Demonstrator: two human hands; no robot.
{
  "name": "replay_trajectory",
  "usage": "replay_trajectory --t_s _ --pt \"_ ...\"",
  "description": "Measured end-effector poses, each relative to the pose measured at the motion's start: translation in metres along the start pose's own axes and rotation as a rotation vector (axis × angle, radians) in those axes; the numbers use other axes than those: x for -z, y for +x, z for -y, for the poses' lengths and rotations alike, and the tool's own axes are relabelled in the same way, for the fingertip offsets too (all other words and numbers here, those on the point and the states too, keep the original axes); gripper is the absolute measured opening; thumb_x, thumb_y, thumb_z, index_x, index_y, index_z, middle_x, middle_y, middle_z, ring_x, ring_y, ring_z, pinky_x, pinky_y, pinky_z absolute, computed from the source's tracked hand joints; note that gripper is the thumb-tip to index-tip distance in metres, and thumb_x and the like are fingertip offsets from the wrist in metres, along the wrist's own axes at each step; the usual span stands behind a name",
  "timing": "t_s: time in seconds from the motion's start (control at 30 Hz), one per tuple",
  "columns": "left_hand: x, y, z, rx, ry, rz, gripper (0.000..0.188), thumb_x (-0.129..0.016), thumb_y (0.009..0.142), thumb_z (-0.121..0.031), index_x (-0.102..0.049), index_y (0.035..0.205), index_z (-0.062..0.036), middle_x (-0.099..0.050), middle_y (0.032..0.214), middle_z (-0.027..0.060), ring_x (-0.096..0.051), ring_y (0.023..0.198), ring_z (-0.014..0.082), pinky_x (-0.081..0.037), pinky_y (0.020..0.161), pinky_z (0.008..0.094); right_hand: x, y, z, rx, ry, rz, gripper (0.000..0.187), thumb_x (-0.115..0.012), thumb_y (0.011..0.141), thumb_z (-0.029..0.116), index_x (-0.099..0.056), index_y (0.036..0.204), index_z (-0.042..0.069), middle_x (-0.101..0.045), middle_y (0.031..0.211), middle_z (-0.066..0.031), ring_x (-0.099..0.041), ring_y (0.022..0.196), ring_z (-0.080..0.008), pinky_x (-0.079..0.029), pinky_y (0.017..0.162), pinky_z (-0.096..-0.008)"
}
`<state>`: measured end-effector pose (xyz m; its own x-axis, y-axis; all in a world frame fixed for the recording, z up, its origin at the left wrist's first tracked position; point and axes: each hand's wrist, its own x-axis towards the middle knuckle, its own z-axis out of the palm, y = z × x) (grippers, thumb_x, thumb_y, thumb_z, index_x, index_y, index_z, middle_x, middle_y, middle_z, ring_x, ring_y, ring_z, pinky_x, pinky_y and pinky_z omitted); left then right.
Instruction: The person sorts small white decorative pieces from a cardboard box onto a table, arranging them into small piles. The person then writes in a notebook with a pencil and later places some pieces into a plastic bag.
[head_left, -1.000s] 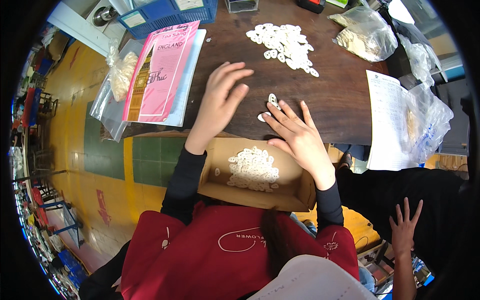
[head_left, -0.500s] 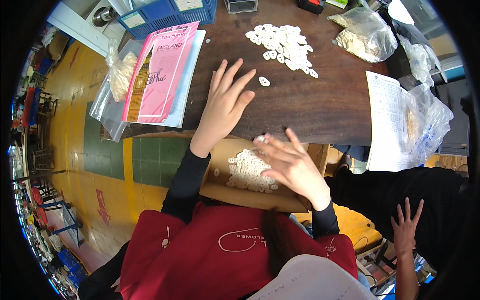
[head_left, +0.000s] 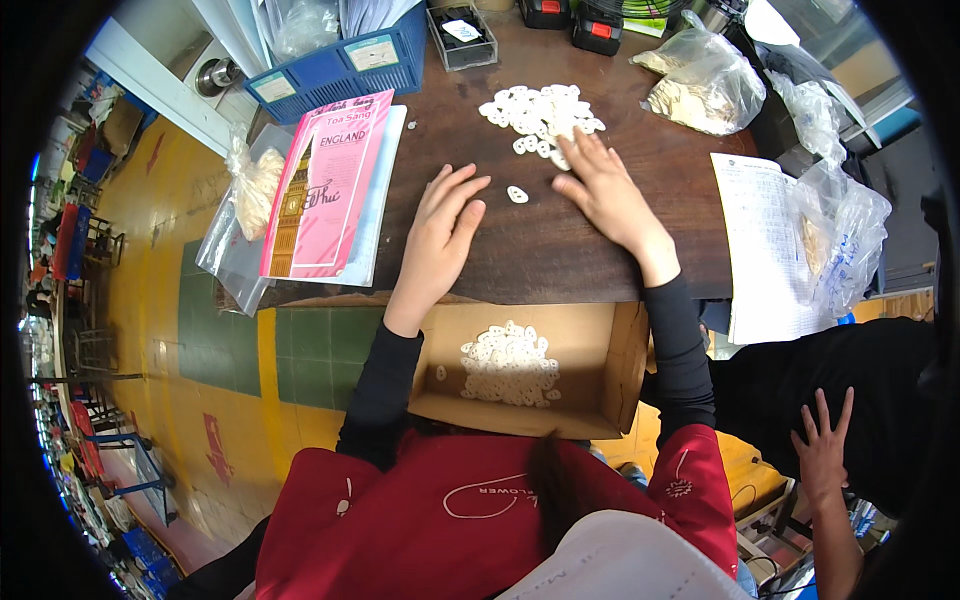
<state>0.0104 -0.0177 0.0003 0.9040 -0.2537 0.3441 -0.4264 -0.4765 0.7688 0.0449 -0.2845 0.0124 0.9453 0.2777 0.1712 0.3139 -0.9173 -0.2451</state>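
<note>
A pile of small white oval pieces with holes (head_left: 530, 108) lies on the dark wooden table. My right hand (head_left: 612, 198) reaches to the pile's near right side, fingers stretched out, their tips over the nearest pieces; whether they press on one is hidden. One loose white piece (head_left: 517, 194) sits apart, between my two hands. To its left, my left hand (head_left: 438, 238) rests at the table with its fingers extended and nothing in them. Below the table's front edge, an open cardboard box (head_left: 595, 385) contains another heap of white pieces (head_left: 508, 365), with a single one off to the heap's left.
Left on the table are a pink notebook (head_left: 335, 190), a bag of pale pieces (head_left: 258, 190) and a blue basket (head_left: 400, 70). A clear bin (head_left: 463, 50) stands behind. At right are another filled bag (head_left: 700, 95), a written sheet (head_left: 755, 240) and another person's hand (head_left: 825, 445).
My right hand has gone from above the cardboard box up and forward to the pile on the table. My left hand stays about where it was. The view has shifted slightly.
</note>
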Motion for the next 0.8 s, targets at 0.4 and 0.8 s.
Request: replay_trajectory --t_s 0.4,0.8 --pt "-0.008 -0.002 0.000 -0.135 0.284 0.117 0.037 -0.064 0.102 -0.035 -0.071 0.131 -0.0137 -0.057 0.150 0.0130 -0.044 0.146 0.0371 -0.028 0.124 0.0538 0.021 -0.097 0.044 0.085 0.087 0.135 0.056 -0.062 0.097 0.046 -0.057 0.150 0.028 -0.039 0.166 -0.0067 -0.038 0.152 -0.0344 -0.020 0.126 -0.0593" --pt "-0.009 -0.001 -0.011 -0.253 0.295 0.319 0.042 -0.063 0.101 -0.036 -0.067 0.137 -0.0151 -0.056 0.153 0.0068 -0.045 0.148 0.0296 -0.027 0.125 0.0532 0.021 -0.111 0.054 0.072 0.204 0.053 0.066 -0.067 0.094 0.040 -0.051 0.155 0.020 -0.038 0.167 -0.0089 -0.034 0.154 -0.0333 -0.024 0.126 -0.0549"
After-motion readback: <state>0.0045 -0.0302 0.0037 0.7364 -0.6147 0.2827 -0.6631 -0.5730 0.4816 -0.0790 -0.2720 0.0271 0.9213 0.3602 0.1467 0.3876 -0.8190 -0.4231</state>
